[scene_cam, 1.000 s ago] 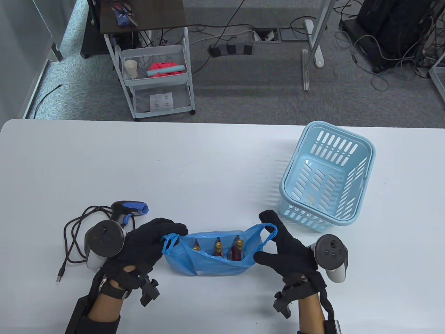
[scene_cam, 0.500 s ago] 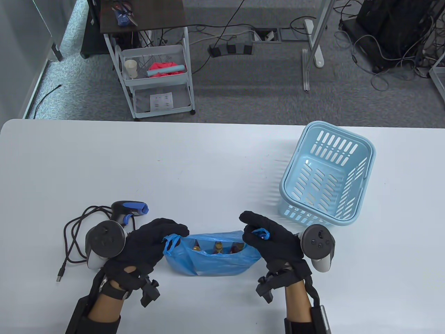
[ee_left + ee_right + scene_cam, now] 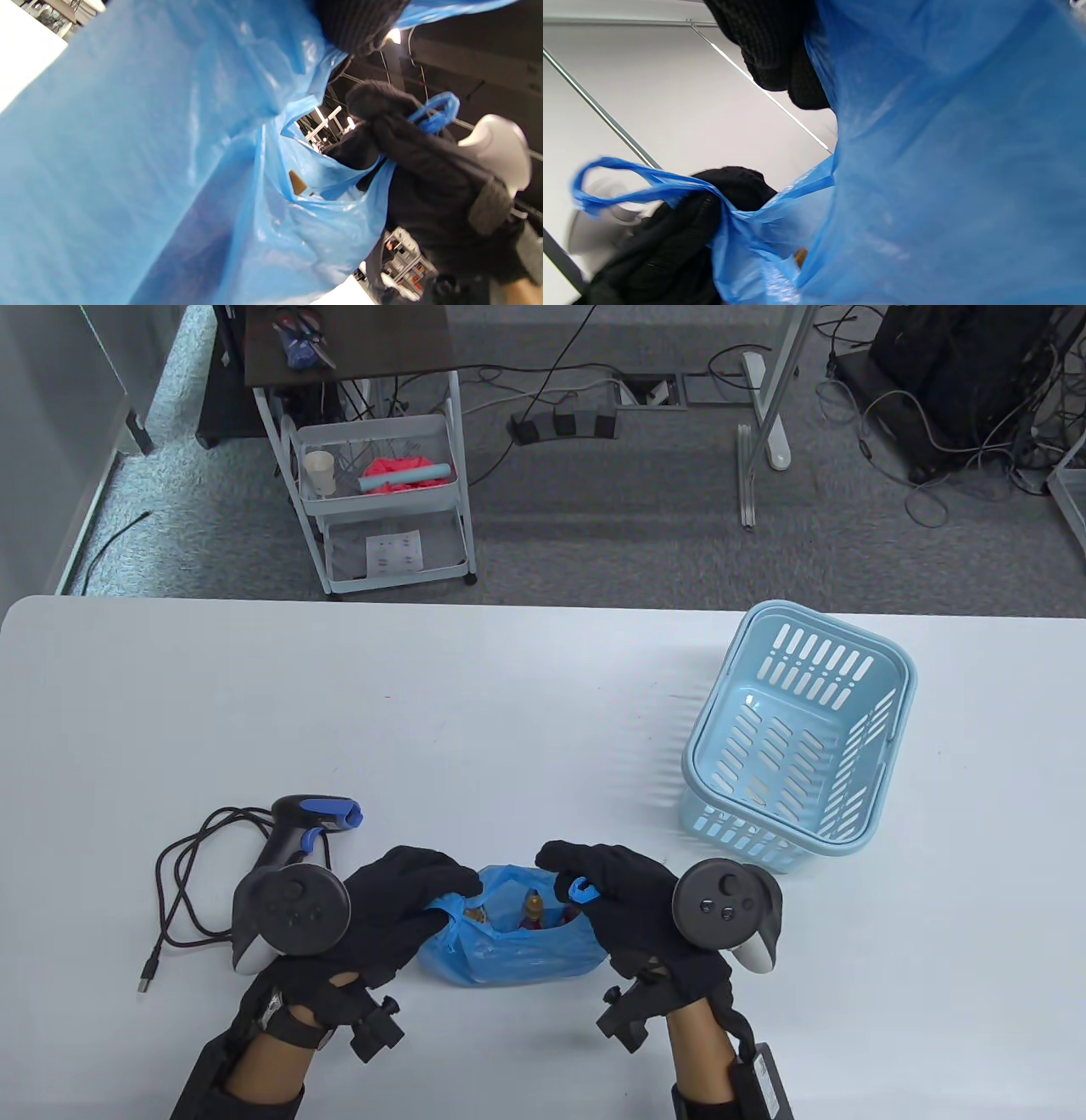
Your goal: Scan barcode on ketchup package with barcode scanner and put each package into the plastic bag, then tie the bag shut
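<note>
A blue plastic bag [image 3: 509,954] stands near the table's front edge with ketchup bottles [image 3: 533,906] showing through its narrowed mouth. My left hand [image 3: 407,891] grips the bag's left handle, which is hidden under the fingers. My right hand [image 3: 598,882] pinches the right handle [image 3: 579,889], a small blue loop poking out between the fingers. In the left wrist view the bag [image 3: 148,169] fills the frame, and the right hand [image 3: 415,144] holds its handle loop [image 3: 439,108]. The right wrist view shows the bag [image 3: 946,169] and the left handle loop [image 3: 628,182].
The black and blue barcode scanner [image 3: 301,827] lies left of the bag, its cable [image 3: 182,882] coiled toward the table's left front. A light blue slotted basket [image 3: 797,746] stands at the right. A white cart [image 3: 382,500] stands on the floor beyond the table.
Both hands have drawn inward, bringing the two handles close and narrowing the bag's mouth. The right hand took hold of its handle and travelled left the most.
</note>
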### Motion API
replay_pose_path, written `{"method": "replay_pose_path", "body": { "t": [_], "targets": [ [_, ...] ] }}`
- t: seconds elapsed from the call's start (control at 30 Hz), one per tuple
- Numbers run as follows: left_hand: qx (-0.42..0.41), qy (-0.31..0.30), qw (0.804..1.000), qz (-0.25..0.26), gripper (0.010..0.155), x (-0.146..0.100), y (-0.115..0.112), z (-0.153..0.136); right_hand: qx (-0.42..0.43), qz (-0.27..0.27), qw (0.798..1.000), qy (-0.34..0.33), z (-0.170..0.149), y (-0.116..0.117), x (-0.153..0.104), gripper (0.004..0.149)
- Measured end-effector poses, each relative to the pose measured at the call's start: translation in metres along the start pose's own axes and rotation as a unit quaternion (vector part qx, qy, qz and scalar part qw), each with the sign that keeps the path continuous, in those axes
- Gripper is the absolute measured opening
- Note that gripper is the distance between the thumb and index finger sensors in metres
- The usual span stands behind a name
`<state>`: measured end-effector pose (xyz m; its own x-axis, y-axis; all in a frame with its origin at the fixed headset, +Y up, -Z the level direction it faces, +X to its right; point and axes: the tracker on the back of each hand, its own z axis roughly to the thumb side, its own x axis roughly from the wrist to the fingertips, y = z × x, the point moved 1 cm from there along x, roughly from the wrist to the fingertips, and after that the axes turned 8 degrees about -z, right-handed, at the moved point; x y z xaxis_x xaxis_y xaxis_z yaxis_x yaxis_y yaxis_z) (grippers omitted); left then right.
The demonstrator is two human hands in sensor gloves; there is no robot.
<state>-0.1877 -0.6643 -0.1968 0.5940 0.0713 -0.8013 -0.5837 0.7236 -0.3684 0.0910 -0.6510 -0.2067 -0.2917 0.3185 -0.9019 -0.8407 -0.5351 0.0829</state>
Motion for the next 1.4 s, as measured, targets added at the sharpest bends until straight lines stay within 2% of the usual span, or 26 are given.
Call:
{"method": "replay_pose_path", "body": {
  "t": [0.2,0.33,0.5,0.57,0.83,1.03,1.2,1.4],
  "targets": [
    [0.096,0.005,0.995,-0.013,0.045,0.003,-0.014,0.019,-0.082,-0.026,0.996,-0.012,0.012,0.016,0.0,0.045],
    [0.163,0.016,0.987,-0.004,0.044,0.004,-0.023,0.029,-0.155,-0.016,0.988,-0.022,0.023,0.03,-0.001,0.052],
    [0.197,0.025,0.98,0.006,0.044,0.005,-0.028,0.033,-0.201,0.012,0.979,-0.039,0.032,0.043,-0.002,0.058],
    [0.202,0.028,0.979,0.01,0.044,0.005,-0.029,0.034,-0.219,0.042,0.974,-0.047,0.035,0.049,-0.002,0.061],
    [0.203,0.04,0.978,0.019,0.043,0.005,-0.027,0.032,-0.232,0.116,0.964,-0.065,0.04,0.06,-0.003,0.075],
    [0.209,0.044,0.977,0.022,0.043,0.006,-0.027,0.033,-0.202,0.153,0.964,-0.076,0.04,0.063,-0.003,0.088],
    [0.218,0.045,0.975,0.021,0.043,0.007,-0.029,0.034,-0.139,0.15,0.976,-0.073,0.037,0.061,-0.003,0.078],
    [0.214,0.043,0.976,0.02,0.046,0.007,-0.029,0.034,-0.126,0.12,0.982,-0.072,0.034,0.058,-0.003,0.065]
  ]
}}
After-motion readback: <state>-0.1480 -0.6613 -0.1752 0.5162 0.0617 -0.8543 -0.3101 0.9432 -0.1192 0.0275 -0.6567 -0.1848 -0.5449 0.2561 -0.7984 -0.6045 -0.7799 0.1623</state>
